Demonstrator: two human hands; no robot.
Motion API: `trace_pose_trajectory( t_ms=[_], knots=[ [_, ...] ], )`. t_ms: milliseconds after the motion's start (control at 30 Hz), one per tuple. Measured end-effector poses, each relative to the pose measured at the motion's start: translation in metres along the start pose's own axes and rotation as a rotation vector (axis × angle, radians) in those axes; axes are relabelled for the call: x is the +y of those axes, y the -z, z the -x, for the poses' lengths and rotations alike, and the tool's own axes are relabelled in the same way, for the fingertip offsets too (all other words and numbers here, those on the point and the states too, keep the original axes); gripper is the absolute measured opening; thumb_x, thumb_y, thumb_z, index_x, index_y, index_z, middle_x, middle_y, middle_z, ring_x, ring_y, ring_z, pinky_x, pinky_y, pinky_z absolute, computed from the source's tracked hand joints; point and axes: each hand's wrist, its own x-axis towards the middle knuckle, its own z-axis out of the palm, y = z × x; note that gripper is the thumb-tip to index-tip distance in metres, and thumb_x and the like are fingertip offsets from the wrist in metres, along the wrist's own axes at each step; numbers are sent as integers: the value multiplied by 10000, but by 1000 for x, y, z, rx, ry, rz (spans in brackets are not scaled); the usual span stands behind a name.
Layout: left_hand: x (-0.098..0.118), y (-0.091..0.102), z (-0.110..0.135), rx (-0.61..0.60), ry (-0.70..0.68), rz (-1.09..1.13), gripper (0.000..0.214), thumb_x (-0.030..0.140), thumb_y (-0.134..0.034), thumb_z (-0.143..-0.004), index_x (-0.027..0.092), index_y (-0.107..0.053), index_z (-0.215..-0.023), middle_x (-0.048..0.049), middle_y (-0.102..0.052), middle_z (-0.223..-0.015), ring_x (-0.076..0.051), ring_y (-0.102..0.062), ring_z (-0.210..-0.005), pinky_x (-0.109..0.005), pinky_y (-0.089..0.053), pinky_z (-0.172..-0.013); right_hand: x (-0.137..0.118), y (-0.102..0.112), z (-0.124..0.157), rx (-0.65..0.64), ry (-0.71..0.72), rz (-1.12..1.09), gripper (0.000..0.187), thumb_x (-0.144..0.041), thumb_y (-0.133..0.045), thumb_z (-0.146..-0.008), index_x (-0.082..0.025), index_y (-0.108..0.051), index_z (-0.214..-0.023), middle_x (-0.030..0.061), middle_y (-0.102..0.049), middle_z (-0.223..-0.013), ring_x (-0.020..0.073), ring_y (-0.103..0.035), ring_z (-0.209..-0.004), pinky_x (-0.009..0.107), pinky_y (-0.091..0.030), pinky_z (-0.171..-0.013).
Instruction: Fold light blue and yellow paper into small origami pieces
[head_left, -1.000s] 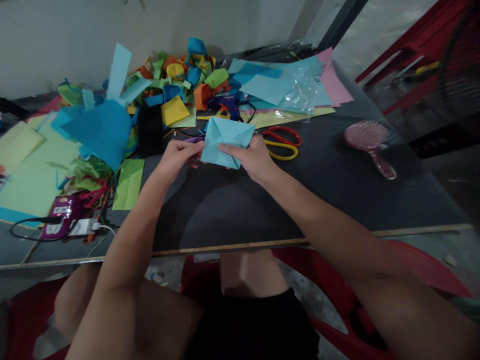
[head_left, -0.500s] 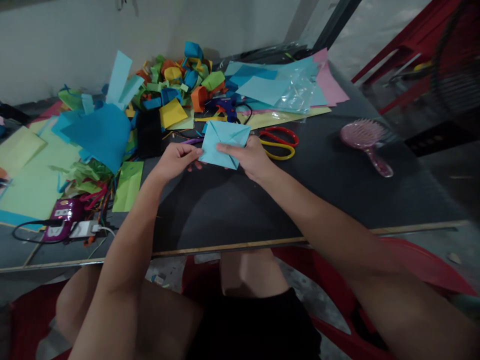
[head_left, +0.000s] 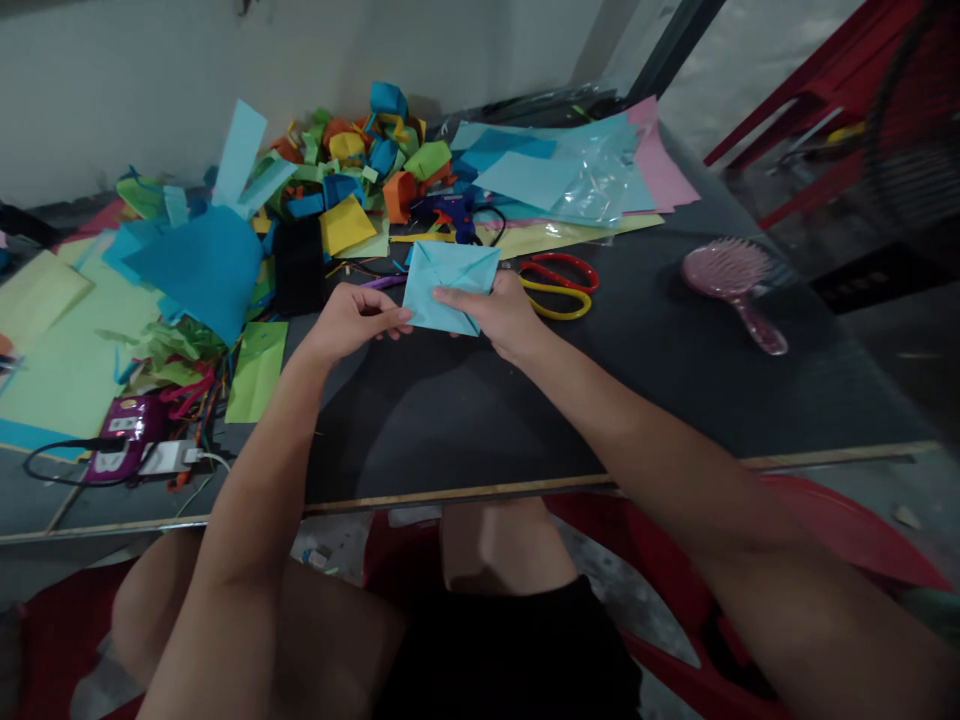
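A folded square of light blue paper [head_left: 442, 270], creased along its diagonals, is held up above the dark table [head_left: 450, 420]. My left hand [head_left: 352, 318] pinches its lower left corner between thumb and fingers. From the other side my right hand [head_left: 502, 312] grips it, thumb lying across the face and fingers behind, mostly hidden. Just beyond my right hand lie scissors [head_left: 562, 288] with one red and one yellow handle loop; their blades are hidden. A purple strip [head_left: 384, 282] shows beside my left fingers.
Colourful folded paper pieces [head_left: 360, 150] are heaped at the back, near a blue glue gun [head_left: 454, 212]. Light blue sheets [head_left: 525, 180] lie back right, a pink hairbrush [head_left: 731, 280] right. At left are a blue paper cone [head_left: 202, 265], a black phone-like slab [head_left: 298, 268] and a purple device [head_left: 131, 430].
My left thumb and fingers have shifted slightly along the paper's lower left corner. The paper has tilted a little; my right hand keeps almost the same hold.
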Motion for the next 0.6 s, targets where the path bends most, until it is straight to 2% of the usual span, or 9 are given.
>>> trace_pose_trajectory(
  t_ms=[100,167,267,467,600],
  knots=[
    [0,0,0,9,-11,32,415,524,-838,-657,134,-705,-605,-93,-719,-638,-115,-637,-537,-203,-439,-464,0,-1,2,41,103,-17,401,-502,-850,-595,-203,-677,-799,63,-735,-866,322,-705,-948,527,-611,-851],
    [-1,0,0,18,-25,49,432,537,-834,-657,125,-711,-613,-109,-720,-644,-116,-632,-526,-207,-412,-442,-1,-1,4,61,139,-16,415,-522,-850,-587,-206,-676,-792,53,-738,-887,317,-696,-983,518,-592,-897],
    [-5,0,-2,16,-31,72,398,533,-828,-663,143,-748,-661,-92,-713,-616,-104,-600,-493,-210,-378,-420,-1,-1,3,61,134,10,455,-560,-848,-571,-207,-679,-802,49,-739,-891,323,-690,-997,520,-588,-892],
    [-10,0,-2,81,-38,83,316,470,-832,-664,166,-746,-663,-47,-708,-596,-114,-593,-507,-246,-483,-494,1,2,0,32,155,-5,466,-556,-854,-565,-214,-688,-835,59,-745,-951,324,-687,-1012,514,-584,-901],
    [-9,-3,-2,123,-68,96,231,376,-827,-663,166,-738,-626,-37,-695,-565,-102,-576,-502,-245,-500,-532,3,2,-1,10,153,12,463,-546,-854,-575,-216,-691,-855,71,-741,-959,336,-681,-1037,528,-585,-894]
  ],
)
